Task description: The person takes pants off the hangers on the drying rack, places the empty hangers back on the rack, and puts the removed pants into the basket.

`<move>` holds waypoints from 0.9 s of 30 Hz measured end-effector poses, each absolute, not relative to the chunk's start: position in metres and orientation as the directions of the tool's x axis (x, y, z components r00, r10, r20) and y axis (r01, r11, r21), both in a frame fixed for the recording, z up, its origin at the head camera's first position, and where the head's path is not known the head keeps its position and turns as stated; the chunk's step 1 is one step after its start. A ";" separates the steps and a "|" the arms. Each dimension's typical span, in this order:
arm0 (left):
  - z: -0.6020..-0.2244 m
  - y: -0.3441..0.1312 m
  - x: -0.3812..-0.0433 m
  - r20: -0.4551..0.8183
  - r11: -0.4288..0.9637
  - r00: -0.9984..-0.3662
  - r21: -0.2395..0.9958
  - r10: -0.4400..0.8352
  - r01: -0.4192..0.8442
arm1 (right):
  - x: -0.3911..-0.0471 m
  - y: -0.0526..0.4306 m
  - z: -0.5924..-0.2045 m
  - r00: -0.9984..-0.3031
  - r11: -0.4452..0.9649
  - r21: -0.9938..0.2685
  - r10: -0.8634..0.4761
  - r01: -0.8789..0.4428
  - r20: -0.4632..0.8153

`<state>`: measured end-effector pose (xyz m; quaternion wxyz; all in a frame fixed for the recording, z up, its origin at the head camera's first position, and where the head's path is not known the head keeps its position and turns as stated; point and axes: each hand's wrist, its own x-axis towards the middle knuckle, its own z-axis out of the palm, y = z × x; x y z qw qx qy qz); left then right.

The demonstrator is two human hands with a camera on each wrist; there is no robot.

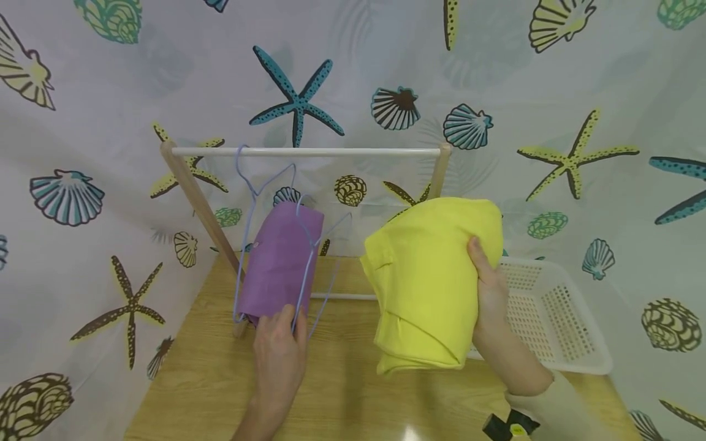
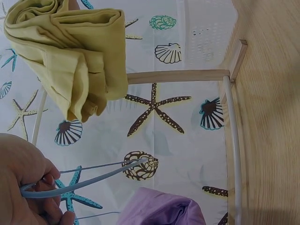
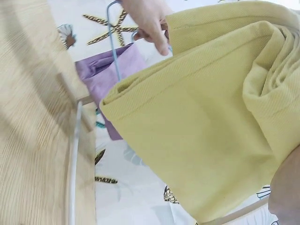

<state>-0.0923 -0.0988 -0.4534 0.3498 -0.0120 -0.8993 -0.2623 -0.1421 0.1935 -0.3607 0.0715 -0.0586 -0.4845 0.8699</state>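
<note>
My left hand [image 1: 281, 352] grips the lower part of a light-blue wire hanger [image 1: 313, 246], its hook end pointing up in front of the rack. In the left wrist view the curled fingers show around the hanger's wire [image 2: 89, 182]. My right hand [image 1: 491, 297] holds a thick folded yellow cloth [image 1: 436, 288] from its right side, thumb along the front. That cloth is raised in front of the rack's right part; its rolled layers show in the right wrist view. Behind the left hand, a folded purple cloth [image 1: 284, 257] hangs on another blue hanger [image 1: 255, 195] hooked over the bar.
A small rack with a white top bar [image 1: 342, 152] and wooden legs [image 1: 201, 208] stands on the wooden table [image 1: 353, 392]. At the right, a white perforated plastic basket [image 1: 570, 312] sits partly behind the yellow cloth. A shell-and-starfish curtain [image 1: 353, 37] encloses the back and sides.
</note>
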 end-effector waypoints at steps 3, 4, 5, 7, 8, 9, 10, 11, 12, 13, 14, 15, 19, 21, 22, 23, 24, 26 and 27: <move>-0.453 -0.100 -0.093 0.635 0.866 -0.756 0.457 -0.158 0.203 | -0.139 0.202 -0.361 -0.982 -0.466 -0.884 0.178 -0.030 -0.061; -0.452 -0.101 -0.093 0.633 0.867 -0.758 0.456 -0.157 0.201 | -0.138 0.205 -0.361 -0.984 -0.448 -0.894 0.167 -0.017 -0.065; -0.452 -0.101 -0.093 0.630 0.867 -0.760 0.456 -0.156 0.200 | -0.137 0.208 -0.361 -0.987 -0.432 -0.902 0.148 -0.005 -0.065; -0.452 -0.101 -0.093 0.627 0.868 -0.764 0.455 -0.154 0.198 | -0.135 0.214 -0.362 -0.990 -0.399 -0.917 0.127 0.011 -0.067; -0.452 -0.101 -0.093 0.626 0.868 -0.765 0.454 -0.152 0.199 | -0.134 0.216 -0.363 -0.990 -0.385 -0.923 0.119 0.021 -0.072; -0.452 -0.101 -0.092 0.627 0.870 -0.764 0.451 -0.150 0.199 | -0.134 0.220 -0.364 -0.990 -0.368 -0.929 0.113 0.034 -0.080; -0.451 -0.101 -0.092 0.621 0.869 -0.769 0.455 -0.152 0.197 | -0.133 0.224 -0.364 -0.989 -0.352 -0.935 0.114 0.052 -0.098; -0.451 -0.101 -0.092 0.617 0.868 -0.772 0.457 -0.151 0.195 | -0.132 0.228 -0.364 -0.987 -0.337 -0.939 0.116 0.066 -0.111; -0.451 -0.101 -0.092 0.617 0.868 -0.773 0.456 -0.150 0.196 | -0.131 0.231 -0.363 -0.983 -0.314 -0.946 0.132 0.084 -0.131; -0.451 -0.101 -0.091 0.618 0.869 -0.772 0.455 -0.149 0.196 | -0.130 0.235 -0.363 -0.978 -0.298 -0.949 0.141 0.104 -0.151; -0.451 -0.101 -0.091 0.616 0.868 -0.773 0.457 -0.149 0.196 | -0.129 0.239 -0.362 -0.975 -0.277 -0.953 0.147 0.124 -0.169; -0.451 -0.100 -0.091 0.616 0.867 -0.774 0.458 -0.150 0.196 | -0.129 0.243 -0.362 -0.973 -0.261 -0.955 0.143 0.140 -0.182; -0.453 -0.101 -0.090 0.628 0.869 -0.764 0.452 -0.148 0.203 | -0.126 0.253 -0.361 -0.971 -0.213 -0.964 0.140 0.160 -0.192; -0.453 -0.102 -0.090 0.635 0.872 -0.759 0.445 -0.145 0.206 | -0.125 0.257 -0.361 -0.975 -0.189 -0.971 0.140 0.147 -0.175; -0.454 -0.102 -0.090 0.638 0.873 -0.757 0.441 -0.142 0.208 | -0.125 0.258 -0.362 -0.974 -0.173 -0.974 0.148 0.144 -0.170; -0.454 -0.102 -0.089 0.641 0.874 -0.755 0.437 -0.138 0.211 | -0.124 0.260 -0.362 -0.974 -0.159 -0.977 0.153 0.143 -0.167; -0.454 -0.102 -0.089 0.647 0.876 -0.751 0.431 -0.135 0.214 | -0.124 0.262 -0.362 -0.975 -0.147 -0.979 0.152 0.141 -0.164; -0.454 -0.103 -0.088 0.656 0.877 -0.743 0.426 -0.131 0.221 | -0.123 0.266 -0.362 -0.975 -0.126 -0.982 0.153 0.143 -0.161; -0.454 -0.103 -0.088 0.660 0.878 -0.740 0.424 -0.130 0.224 | -0.122 0.268 -0.362 -0.975 -0.116 -0.983 0.151 0.145 -0.162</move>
